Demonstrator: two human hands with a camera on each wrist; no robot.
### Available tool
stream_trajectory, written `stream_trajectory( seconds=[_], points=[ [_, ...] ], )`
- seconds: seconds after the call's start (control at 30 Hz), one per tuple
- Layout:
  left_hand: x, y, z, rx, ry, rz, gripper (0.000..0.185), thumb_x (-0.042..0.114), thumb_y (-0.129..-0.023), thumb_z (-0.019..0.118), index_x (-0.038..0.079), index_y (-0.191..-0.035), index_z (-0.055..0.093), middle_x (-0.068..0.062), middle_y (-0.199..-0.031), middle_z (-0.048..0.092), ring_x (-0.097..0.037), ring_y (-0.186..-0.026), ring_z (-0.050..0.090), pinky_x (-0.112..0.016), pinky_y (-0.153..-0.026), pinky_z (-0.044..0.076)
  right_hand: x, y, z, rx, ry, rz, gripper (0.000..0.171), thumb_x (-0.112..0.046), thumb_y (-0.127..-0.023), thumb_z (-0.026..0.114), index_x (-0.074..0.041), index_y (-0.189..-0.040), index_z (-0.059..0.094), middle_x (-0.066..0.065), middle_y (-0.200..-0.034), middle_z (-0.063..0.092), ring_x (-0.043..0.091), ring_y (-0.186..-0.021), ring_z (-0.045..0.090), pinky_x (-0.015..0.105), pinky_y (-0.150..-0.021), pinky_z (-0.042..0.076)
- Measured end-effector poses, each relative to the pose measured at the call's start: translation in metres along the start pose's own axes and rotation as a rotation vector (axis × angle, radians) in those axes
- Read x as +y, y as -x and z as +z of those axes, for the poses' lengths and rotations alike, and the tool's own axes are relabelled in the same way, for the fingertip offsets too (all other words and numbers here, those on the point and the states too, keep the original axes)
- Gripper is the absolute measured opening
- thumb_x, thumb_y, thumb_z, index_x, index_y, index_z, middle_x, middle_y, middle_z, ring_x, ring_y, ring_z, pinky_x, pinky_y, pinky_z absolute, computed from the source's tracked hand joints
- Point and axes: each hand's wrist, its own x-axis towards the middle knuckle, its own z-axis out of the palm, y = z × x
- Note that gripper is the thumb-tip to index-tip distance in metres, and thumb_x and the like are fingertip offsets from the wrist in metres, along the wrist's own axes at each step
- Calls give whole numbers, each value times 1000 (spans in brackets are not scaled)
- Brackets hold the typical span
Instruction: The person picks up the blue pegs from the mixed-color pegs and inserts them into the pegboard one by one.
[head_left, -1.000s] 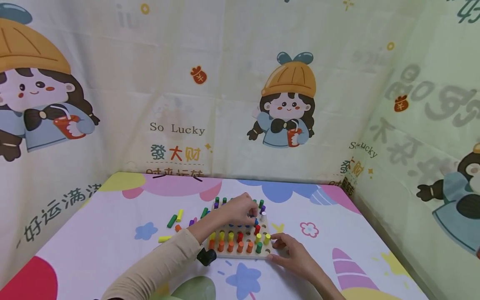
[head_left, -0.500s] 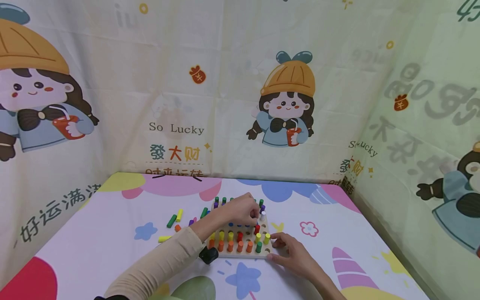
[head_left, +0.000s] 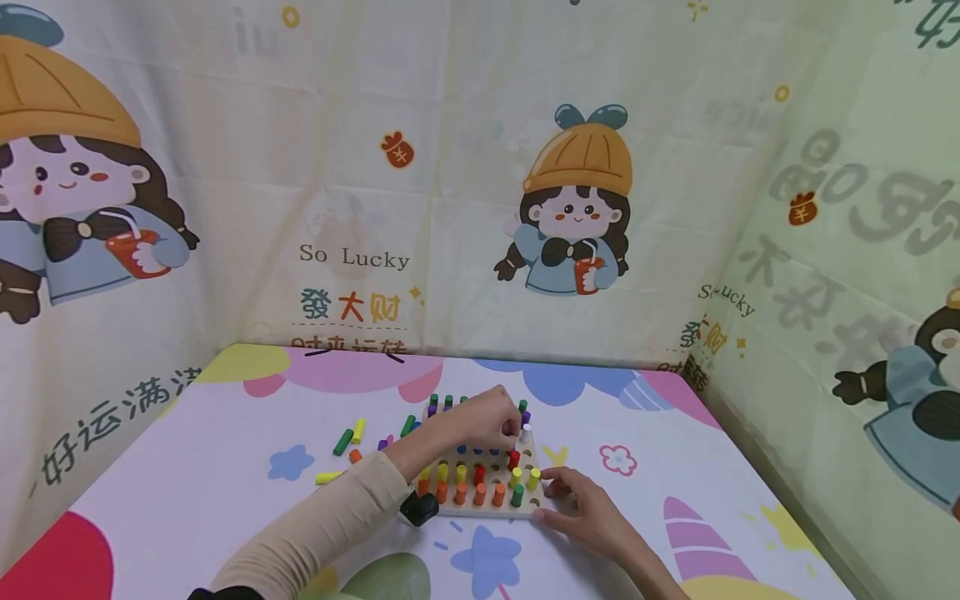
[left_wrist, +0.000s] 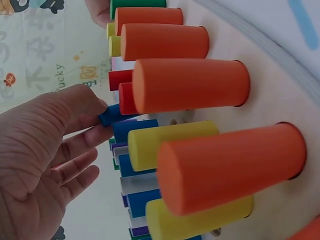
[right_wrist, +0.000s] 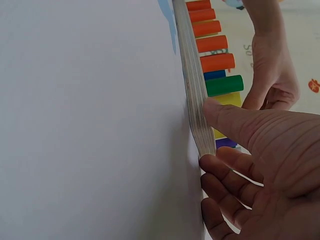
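Note:
A wooden pegboard (head_left: 480, 512) lies on the table with rows of coloured pegs standing in its holes. My left hand (head_left: 491, 421) reaches over its right half, and in the left wrist view the thumb and forefinger pinch a blue peg (left_wrist: 115, 115) at the end of the blue row. A red peg (left_wrist: 127, 99) stands close by. My right hand (head_left: 588, 507) grips the board's near right corner, its thumb against the edge in the right wrist view. Orange pegs (head_left: 480, 493) fill most of the front row, with a green peg (head_left: 518, 495) to their right.
Left of the board lie loose pegs, among them a green peg (head_left: 343, 442), a yellow peg (head_left: 359, 431) and an orange peg (head_left: 356, 457). The patterned table (head_left: 225, 500) meets a printed curtain (head_left: 465, 250) at the back.
The left hand shifts very slightly over the blue row and its fingers sit a little lower than a second ago. The right hand stays at the corner.

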Motion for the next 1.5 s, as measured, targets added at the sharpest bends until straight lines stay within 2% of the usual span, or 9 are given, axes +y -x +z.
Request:
stream_trajectory(
  seconds=[0.27, 0.5, 0.7, 1.03, 1.37, 1.5],
  points=[
    [-3, 2, 5, 10, 45, -34, 6, 23, -95, 71, 20, -92, 76, 13, -81, 61, -10, -102, 48, -20, -83, 48, 1, 1, 1, -7, -4, -4, 54, -31, -85, 84, -7, -128, 62, -1, -103, 64, 18, -98, 57, 35, -86, 51],
    [-3, 14, 1, 58, 63, -74, 6, 27, -95, 72, 22, -95, 75, 13, -88, 62, -11, -108, 50, -24, -89, 50, 1, 1, 0, 1, 9, -11, 54, -30, -86, 83, -7, -129, 61, -1, -103, 65, 18, -98, 58, 37, -86, 51],
    [-7, 36, 1, 159, 144, -77, 7, 24, -96, 72, 19, -99, 76, 10, -95, 65, -13, -115, 50, -28, -93, 52, 1, 0, 1, 9, 20, 10, 54, -33, -85, 84, -8, -129, 62, -2, -104, 65, 17, -98, 58, 40, -88, 51],
    [-20, 65, -1, 307, 197, -80, 12, 19, -92, 76, 13, -102, 77, 5, -100, 68, -19, -120, 52, -38, -95, 55, 0, -1, 3, 11, 22, 43, 55, -35, -84, 84, -10, -129, 63, -3, -104, 65, 17, -99, 57, 40, -88, 50],
    [-37, 91, -3, 420, 200, -125, 16, 15, -90, 77, 7, -104, 75, 3, -99, 65, -19, -102, 57, -39, -88, 58, -1, -1, 3, 13, 23, 48, 55, -35, -84, 84, -10, -128, 63, -3, -104, 65, 17, -99, 57, 41, -88, 51],
    [-45, 99, -2, 476, 194, -162, 14, 13, -89, 78, 8, -102, 75, 5, -93, 65, -20, -106, 56, -41, -92, 57, -3, -1, 3, 12, 22, 44, 55, -34, -85, 84, -9, -128, 63, -3, -103, 65, 17, -99, 57, 41, -89, 51]
  ],
)
